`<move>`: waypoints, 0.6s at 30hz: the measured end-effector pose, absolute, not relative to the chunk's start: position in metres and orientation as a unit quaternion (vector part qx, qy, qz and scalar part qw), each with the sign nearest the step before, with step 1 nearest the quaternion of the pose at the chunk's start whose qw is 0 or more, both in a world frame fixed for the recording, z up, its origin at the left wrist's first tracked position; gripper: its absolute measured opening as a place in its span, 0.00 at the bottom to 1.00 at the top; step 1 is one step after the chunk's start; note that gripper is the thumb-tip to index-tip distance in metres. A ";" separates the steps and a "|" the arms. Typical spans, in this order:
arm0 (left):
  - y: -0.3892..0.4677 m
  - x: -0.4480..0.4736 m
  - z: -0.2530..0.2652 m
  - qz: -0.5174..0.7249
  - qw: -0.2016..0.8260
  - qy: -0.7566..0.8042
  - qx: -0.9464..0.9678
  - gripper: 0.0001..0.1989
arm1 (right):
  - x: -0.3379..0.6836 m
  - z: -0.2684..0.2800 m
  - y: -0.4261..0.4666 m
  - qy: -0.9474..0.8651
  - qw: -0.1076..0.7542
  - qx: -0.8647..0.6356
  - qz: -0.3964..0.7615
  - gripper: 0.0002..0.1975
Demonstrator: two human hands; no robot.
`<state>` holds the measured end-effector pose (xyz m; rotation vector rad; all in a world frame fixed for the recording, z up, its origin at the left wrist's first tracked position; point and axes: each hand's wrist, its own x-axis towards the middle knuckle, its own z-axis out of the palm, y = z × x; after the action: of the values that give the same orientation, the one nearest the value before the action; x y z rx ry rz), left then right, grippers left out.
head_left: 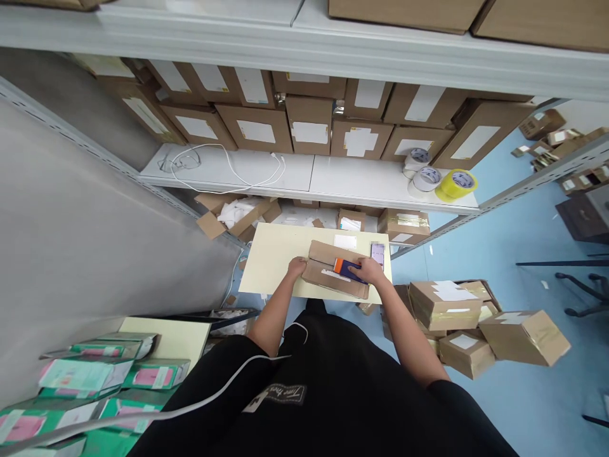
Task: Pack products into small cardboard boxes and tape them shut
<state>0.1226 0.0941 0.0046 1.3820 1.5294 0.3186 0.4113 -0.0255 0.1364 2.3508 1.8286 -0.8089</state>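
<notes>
A flattened-looking brown cardboard box (333, 287) lies slightly tilted on the pale yellow table (271, 254), its flaps folded outward. My left hand (297, 266) grips the left end of this box, fingers closed around its edge. In my right hand (368, 271) is a dark blue object with an orange and white end (346, 268), like a small packet or tape tool; its exact kind is unclear. It sits over the box's opening, with my fingers wrapped round its right part. Just beyond my right hand rests a phone (377, 254) with a lit screen. A white paper (345, 241) lies behind the box.
Labelled cartons (309, 130) fill the shelf ahead, with a white cable (228, 158) and tape rolls (457, 184) in front. An open carton (238, 212) stands beyond the table's left. Several boxes (445, 304) are piled at right; green packages (85, 374) lie at lower left.
</notes>
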 end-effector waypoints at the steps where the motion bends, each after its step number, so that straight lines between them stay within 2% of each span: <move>1: 0.094 0.123 0.004 0.122 0.514 0.635 0.565 0.20 | 0.411 0.136 -0.026 0.592 0.024 0.761 -0.263 0.22; 5: 0.092 0.126 0.004 0.084 0.539 0.643 0.537 0.24 | 0.410 0.135 -0.029 0.590 0.017 0.763 -0.264 0.21; 9: 0.099 0.120 0.013 0.084 0.503 0.661 0.550 0.40 | 0.408 0.137 -0.030 0.581 0.016 0.769 -0.267 0.21; 11: 0.106 0.115 0.024 0.109 0.478 0.653 0.577 0.45 | 0.408 0.139 -0.029 0.583 0.015 0.767 -0.269 0.21; 14: 0.119 0.113 0.042 0.114 0.467 0.549 0.684 0.51 | 0.406 0.140 -0.027 0.583 0.018 0.766 -0.270 0.21; 18: 0.126 0.132 0.057 -0.042 0.419 0.364 0.831 0.66 | 0.402 0.139 -0.024 0.577 0.022 0.771 -0.268 0.22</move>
<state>0.1318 0.1260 0.0570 2.0832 0.9123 -0.1053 0.4021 -0.0237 0.1387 2.3882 1.7889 -0.8316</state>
